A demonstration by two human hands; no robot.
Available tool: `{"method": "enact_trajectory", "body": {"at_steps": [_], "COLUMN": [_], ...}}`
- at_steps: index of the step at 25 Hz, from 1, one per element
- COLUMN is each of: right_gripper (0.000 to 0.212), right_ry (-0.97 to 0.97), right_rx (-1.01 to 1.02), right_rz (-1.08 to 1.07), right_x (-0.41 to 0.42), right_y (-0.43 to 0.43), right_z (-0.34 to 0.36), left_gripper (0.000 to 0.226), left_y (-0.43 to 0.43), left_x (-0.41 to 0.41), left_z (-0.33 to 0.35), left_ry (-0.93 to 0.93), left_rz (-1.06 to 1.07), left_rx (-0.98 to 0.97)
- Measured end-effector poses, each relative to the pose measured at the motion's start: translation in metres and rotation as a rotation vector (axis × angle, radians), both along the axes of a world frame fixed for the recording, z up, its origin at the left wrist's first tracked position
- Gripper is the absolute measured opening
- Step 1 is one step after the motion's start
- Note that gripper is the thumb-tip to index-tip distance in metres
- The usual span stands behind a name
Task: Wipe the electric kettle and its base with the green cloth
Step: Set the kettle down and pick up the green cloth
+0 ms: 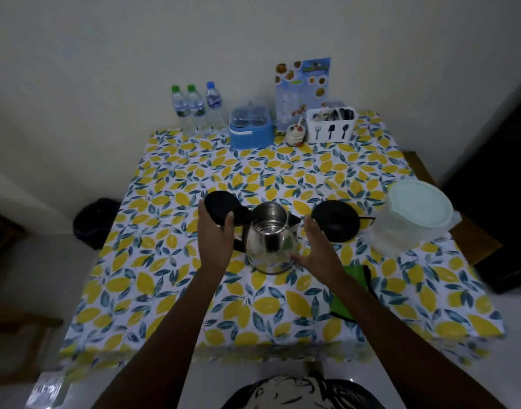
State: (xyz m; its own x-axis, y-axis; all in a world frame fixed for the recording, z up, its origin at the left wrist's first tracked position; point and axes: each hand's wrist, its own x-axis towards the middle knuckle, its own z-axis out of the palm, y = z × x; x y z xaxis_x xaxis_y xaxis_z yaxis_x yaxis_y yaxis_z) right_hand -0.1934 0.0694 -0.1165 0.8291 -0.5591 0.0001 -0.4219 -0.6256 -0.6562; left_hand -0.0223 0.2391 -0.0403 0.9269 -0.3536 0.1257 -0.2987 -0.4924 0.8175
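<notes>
A steel electric kettle (269, 243) stands upright in the middle of the lemon-print table, its black lid (220, 206) swung open to the left. My left hand (215, 234) grips the lid and handle side. Beside the kettle's right wall is my right hand (315, 243), fingers apart, thumb touching the body near its bottom. The round black base (336, 221) lies flat on the table just right of the kettle, its cord running right. The green cloth (353, 287) lies on the table under my right forearm, partly hidden.
A clear lidded plastic container (415, 214) stands at the right edge. Along the back wall are three water bottles (197, 107), a blue box (251, 128), a small jar (296, 134), a white cutlery holder (331, 125) and a menu card (302, 90).
</notes>
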Motion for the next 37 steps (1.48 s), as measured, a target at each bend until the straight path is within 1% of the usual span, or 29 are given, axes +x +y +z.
{"method": "enact_trajectory", "body": {"at_steps": [1,3,4,5,7,9,11,14,17,20,23,25,27,28,30,32,33,35,37], "right_gripper": [0.104,0.102,0.1,0.098,0.094,0.093,0.095,0.098,0.098,0.09,0.078,0.071,0.07,0.068,0.062,0.054,0.049,0.039,0.029], "right_ry": [-0.012,-0.043,-0.065,-0.092,-0.124,-0.108,-0.073,-0.046,-0.051,-0.048,0.019,0.119,0.318,0.426,0.511,0.481,0.435,0.285,0.113], "right_rx": [0.045,0.125,0.125,0.097,0.043,0.04,0.081,0.1,0.06,-0.045,-0.182,-0.225,-0.18,-0.13,-0.13,-0.165,-0.172,-0.17,-0.105], "right_rz": [-0.009,-0.032,-0.037,-0.032,-0.012,-0.019,-0.039,-0.041,-0.027,-0.038,-0.193,-0.332,-0.423,-0.424,-0.372,-0.331,-0.308,-0.286,-0.37], "right_x": [0.004,0.007,0.006,0.005,0.003,0.004,0.006,0.007,0.006,-0.002,-0.031,-0.064,-0.098,-0.111,-0.126,-0.125,-0.123,-0.116,-0.102], "right_y": [0.003,0.007,0.008,0.008,0.005,0.003,0.003,0.003,0.002,0.0,0.0,0.002,0.003,0.004,0.003,-0.002,-0.007,-0.014,-0.014], "right_z": [0.0,0.0,-0.001,-0.002,-0.007,-0.008,-0.009,-0.012,-0.015,-0.016,-0.036,-0.063,-0.088,-0.098,-0.114,-0.119,-0.12,-0.115,-0.092], "left_gripper": [0.076,0.071,0.067,0.065,0.06,0.054,0.049,0.044,0.044,0.044,0.045,0.044,0.043,0.043,0.043,0.043,0.043,0.041,0.037], "left_y": [0.0,-0.007,-0.013,-0.02,-0.038,-0.051,-0.055,-0.054,-0.055,-0.054,-0.053,-0.057,-0.063,-0.065,-0.068,-0.068,-0.067,-0.064,-0.06], "left_x": [0.001,-0.001,-0.002,-0.003,-0.004,-0.006,-0.007,-0.006,-0.006,-0.012,-0.045,-0.073,-0.094,-0.101,-0.109,-0.111,-0.11,-0.107,-0.098], "left_z": [0.003,0.012,0.016,0.018,0.013,0.005,-0.011,-0.029,-0.026,-0.024,-0.04,-0.06,-0.08,-0.089,-0.105,-0.113,-0.115,-0.11,-0.096], "left_ry": [0.019,-0.082,-0.145,-0.217,-0.361,-0.439,-0.544,-0.581,-0.631,-0.672,-0.715,-0.673,-0.561,-0.489,-0.398,-0.371,-0.366,-0.368,-0.413], "left_rz": [-0.052,-0.214,-0.338,-0.473,-0.707,-0.814,-0.825,-0.778,-0.779,-0.767,-0.821,-0.908,-0.971,-0.989,-1.013,-1.006,-0.996,-0.958,-0.89], "left_rx": [-0.036,-0.044,-0.022,0.03,0.209,0.41,0.507,0.533,0.575,0.554,0.45,0.412,0.411,0.416,0.45,0.449,0.434,0.403,0.342]}}
